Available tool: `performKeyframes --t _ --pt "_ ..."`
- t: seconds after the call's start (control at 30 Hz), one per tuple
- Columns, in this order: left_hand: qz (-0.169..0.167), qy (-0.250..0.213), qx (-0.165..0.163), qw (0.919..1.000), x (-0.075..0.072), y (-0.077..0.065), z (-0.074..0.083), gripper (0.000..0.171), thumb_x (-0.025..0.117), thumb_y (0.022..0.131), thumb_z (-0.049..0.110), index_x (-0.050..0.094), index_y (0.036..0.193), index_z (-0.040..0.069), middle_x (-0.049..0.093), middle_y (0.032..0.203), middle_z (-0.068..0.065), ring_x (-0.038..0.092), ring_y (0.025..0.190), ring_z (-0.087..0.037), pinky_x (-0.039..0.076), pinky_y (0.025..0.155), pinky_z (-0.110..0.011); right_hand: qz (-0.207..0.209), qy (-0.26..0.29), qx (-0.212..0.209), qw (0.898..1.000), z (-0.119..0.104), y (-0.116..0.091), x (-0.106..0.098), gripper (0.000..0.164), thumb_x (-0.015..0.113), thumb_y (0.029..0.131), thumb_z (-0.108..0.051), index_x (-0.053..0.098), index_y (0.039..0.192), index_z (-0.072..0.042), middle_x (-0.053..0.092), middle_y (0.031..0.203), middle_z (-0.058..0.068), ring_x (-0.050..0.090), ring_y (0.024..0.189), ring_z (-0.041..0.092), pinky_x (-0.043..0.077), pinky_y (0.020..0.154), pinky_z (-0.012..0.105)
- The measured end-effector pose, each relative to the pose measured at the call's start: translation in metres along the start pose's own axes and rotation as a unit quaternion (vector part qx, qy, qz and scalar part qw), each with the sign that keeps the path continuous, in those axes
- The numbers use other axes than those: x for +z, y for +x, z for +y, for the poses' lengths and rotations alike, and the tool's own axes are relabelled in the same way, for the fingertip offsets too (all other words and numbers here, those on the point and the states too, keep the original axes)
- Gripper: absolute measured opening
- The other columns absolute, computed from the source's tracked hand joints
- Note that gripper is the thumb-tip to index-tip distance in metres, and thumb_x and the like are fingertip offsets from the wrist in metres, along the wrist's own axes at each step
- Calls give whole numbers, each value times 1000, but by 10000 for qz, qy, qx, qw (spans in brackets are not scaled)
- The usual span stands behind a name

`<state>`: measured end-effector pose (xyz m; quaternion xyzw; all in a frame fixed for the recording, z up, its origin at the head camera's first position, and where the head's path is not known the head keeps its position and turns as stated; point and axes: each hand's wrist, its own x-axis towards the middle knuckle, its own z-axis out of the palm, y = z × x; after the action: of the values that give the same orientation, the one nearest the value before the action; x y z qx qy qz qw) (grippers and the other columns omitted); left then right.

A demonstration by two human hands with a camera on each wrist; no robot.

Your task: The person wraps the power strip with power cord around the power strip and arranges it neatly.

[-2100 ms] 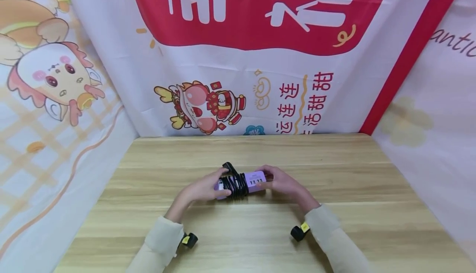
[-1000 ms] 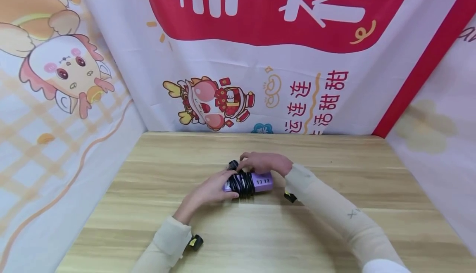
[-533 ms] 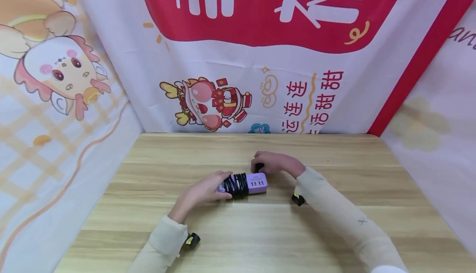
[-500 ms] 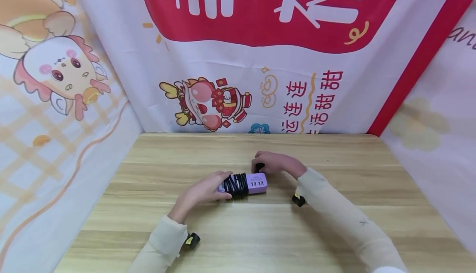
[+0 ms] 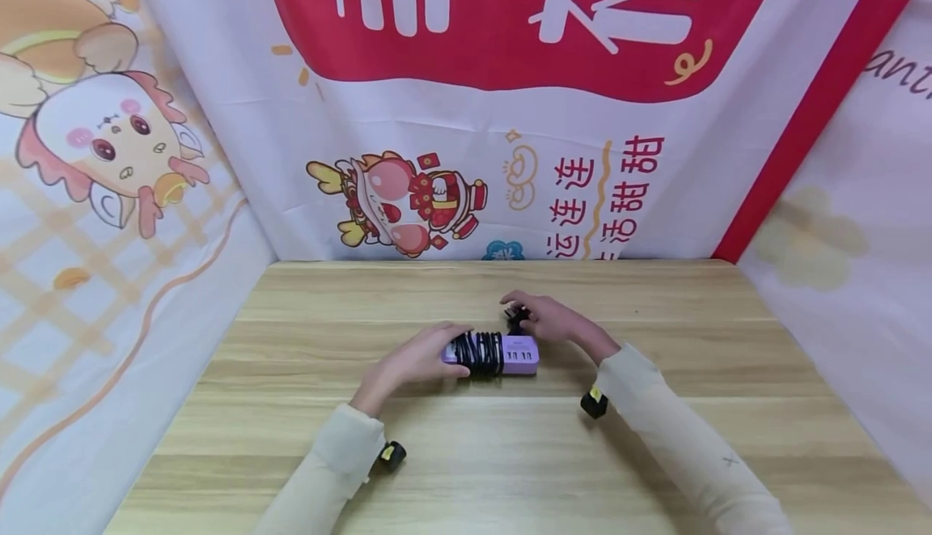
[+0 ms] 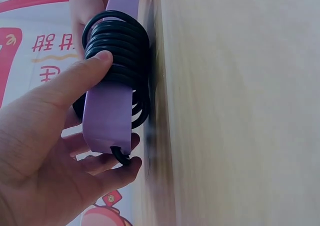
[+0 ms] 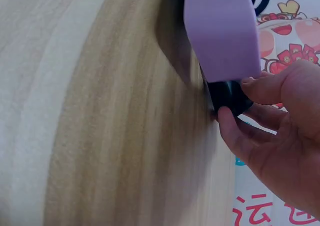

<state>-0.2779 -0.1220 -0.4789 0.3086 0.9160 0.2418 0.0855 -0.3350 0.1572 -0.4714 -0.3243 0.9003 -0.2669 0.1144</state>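
Note:
A purple power strip [image 5: 520,358] with USB ports lies across the table in the head view, a black cord [image 5: 482,354] wound several times round its middle. My left hand [image 5: 422,353] grips its left end; in the left wrist view the thumb lies against the coils and purple casing [image 6: 107,117], with fingers behind and below. Just behind the strip's right end, my right hand [image 5: 555,318] pinches the cord's black plug [image 5: 517,318], its prongs pointing up and left. In the right wrist view the thumb and a fingertip touch the plug [image 7: 226,96], partly hidden by the strip.
The wooden table [image 5: 466,454] runs back to a printed white-and-red cloth [image 5: 466,122]. Similar cloths hang along the left [image 5: 109,276] and right [image 5: 837,341] sides. A small black camera sits on each wrist.
My right hand left the strip's right end, took the plug behind the strip and drew it rightward. Lately the strip has shifted slightly right, and the plug's prongs have come into view.

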Motion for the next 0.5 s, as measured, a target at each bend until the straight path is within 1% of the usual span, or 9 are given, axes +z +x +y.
performKeyframes --t 0.03,0.1,0.17,0.27,0.4,0.5 --pt "21 -53 12 10000 0 1 0 75 79 85 33 46 147 5 54 144 -17 52 133 -33 41 114 -47 66 -17 -8 10000 0 0 1 49 55 96 4 45 143 -7 59 136 22 64 99 29 53 89 44" --pt "30 -147 -31 9999 0 2 -1 75 79 84 31 46 147 6 54 144 -17 52 132 -33 41 113 -48 150 -4 34 9999 1 0 3 47 53 97 3 46 143 -7 59 137 22 64 101 28 52 90 44" --pt "15 -222 -81 9997 0 2 -1 76 79 84 31 45 147 6 53 144 -17 52 131 -33 42 112 -49 174 50 123 9998 2 0 4 47 53 98 1 46 143 -8 58 139 21 63 106 29 51 93 45" --pt "-6 -326 -182 9993 0 1 -2 78 78 85 31 41 150 9 50 147 -17 50 134 -33 41 113 -50 182 176 196 9995 3 0 6 47 52 98 0 46 144 -9 56 141 20 62 113 33 50 100 50" --pt "-21 -362 -260 9990 0 -2 -3 80 77 87 33 37 153 13 46 151 -14 45 139 -31 37 116 -50 207 396 158 9989 7 -2 7 46 50 98 1 46 144 -7 56 141 19 57 126 37 45 108 55" --pt "13 -351 -264 9990 1 -4 -5 80 77 87 33 36 154 14 45 152 -13 44 140 -30 37 116 -49 208 615 67 9979 9 -5 8 45 49 99 2 46 143 -5 56 140 21 54 129 40 43 109 55"
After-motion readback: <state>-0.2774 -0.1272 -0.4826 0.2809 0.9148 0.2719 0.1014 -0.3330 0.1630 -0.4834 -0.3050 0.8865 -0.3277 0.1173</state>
